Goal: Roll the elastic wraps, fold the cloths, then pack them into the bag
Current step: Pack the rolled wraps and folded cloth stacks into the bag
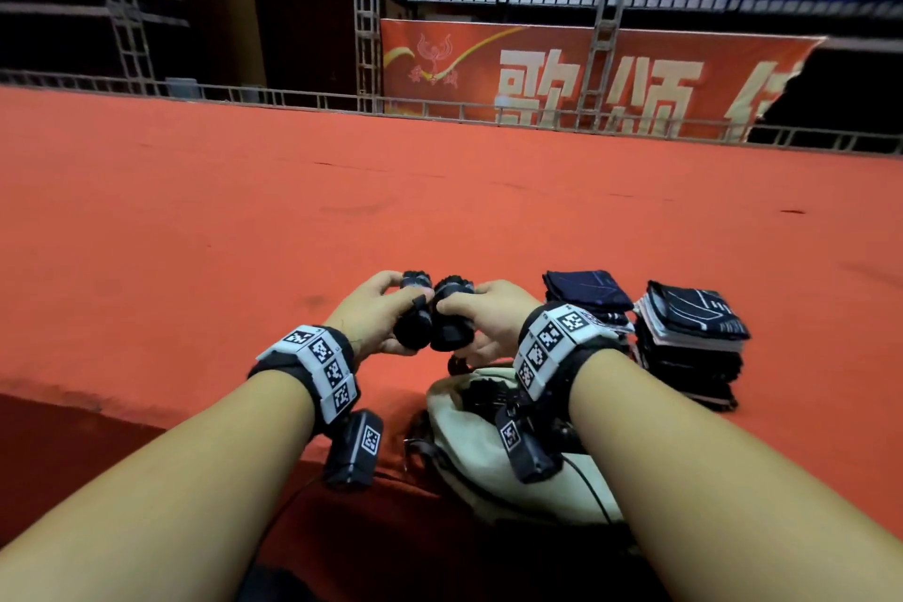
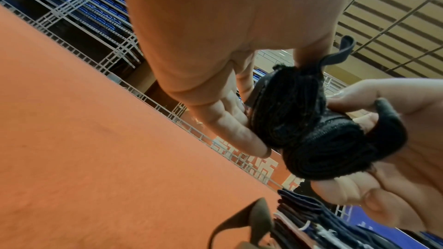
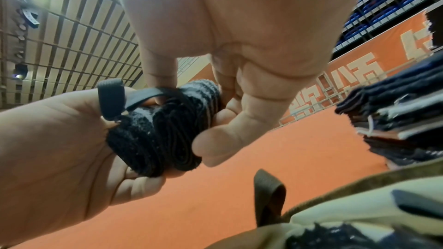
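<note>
Two black rolled elastic wraps are held side by side above the red floor. My left hand (image 1: 408,306) grips the left roll (image 1: 413,315), its fingers curled round it, as the left wrist view shows (image 2: 285,109). My right hand (image 1: 459,308) grips the right roll (image 1: 452,315), seen from the right wrist as well (image 3: 189,120). The two rolls touch. A grey loop (image 3: 111,99) sticks out of the left one. An open beige bag (image 1: 464,450) lies just below my hands. Two stacks of folded dark cloths (image 1: 694,342) stand to its right.
Red carpet (image 1: 342,210) covers the floor all around, and its front edge drops off near my left forearm. A metal railing (image 1: 293,100) and a red banner (image 1: 562,78) close the far side. The bag's brown strap (image 3: 268,192) stands up by its opening.
</note>
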The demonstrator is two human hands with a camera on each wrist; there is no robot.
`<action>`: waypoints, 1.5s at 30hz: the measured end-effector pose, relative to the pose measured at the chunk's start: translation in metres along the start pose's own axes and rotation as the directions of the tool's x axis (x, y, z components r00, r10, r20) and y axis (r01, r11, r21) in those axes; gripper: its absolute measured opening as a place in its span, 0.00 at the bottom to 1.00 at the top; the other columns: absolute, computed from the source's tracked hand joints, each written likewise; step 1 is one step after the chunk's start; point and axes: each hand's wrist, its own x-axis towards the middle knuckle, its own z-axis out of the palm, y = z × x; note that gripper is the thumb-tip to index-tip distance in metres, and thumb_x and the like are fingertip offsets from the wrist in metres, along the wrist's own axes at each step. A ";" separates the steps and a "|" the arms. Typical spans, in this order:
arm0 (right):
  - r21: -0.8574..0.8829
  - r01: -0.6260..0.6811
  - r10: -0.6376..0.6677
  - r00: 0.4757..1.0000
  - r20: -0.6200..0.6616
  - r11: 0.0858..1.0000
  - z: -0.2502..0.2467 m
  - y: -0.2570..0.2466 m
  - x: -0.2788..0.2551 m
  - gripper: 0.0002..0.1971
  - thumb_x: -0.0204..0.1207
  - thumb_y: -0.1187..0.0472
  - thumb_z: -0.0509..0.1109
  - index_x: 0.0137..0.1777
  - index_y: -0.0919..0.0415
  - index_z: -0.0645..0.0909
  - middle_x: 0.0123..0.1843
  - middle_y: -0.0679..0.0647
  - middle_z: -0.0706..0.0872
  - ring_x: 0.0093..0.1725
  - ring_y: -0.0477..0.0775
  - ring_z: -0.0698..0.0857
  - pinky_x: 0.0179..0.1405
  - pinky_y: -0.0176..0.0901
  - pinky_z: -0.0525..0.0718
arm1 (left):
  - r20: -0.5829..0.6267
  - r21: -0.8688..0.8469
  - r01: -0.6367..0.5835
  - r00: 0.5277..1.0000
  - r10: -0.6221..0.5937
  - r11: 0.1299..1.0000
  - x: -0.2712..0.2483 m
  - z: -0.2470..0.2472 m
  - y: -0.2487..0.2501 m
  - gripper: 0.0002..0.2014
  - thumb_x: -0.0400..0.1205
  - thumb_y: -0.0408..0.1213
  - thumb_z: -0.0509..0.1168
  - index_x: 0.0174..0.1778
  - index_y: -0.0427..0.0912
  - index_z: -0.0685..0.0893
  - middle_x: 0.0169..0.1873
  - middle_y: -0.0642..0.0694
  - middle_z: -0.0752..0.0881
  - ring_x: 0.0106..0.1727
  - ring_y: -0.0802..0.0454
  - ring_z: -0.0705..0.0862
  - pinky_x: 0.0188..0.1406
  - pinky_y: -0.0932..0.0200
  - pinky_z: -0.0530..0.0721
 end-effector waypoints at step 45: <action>-0.492 -0.377 0.214 0.910 -0.355 0.785 -0.173 0.115 -0.089 0.14 0.69 0.53 0.77 0.49 0.63 0.87 0.48 0.59 0.92 0.44 0.59 0.90 0.40 0.43 0.83 | 0.419 0.732 -0.259 0.900 -0.116 0.630 0.010 0.204 -0.026 0.27 0.85 0.67 0.55 0.57 0.44 0.75 0.45 0.38 0.91 0.32 0.44 0.89 0.53 0.43 0.87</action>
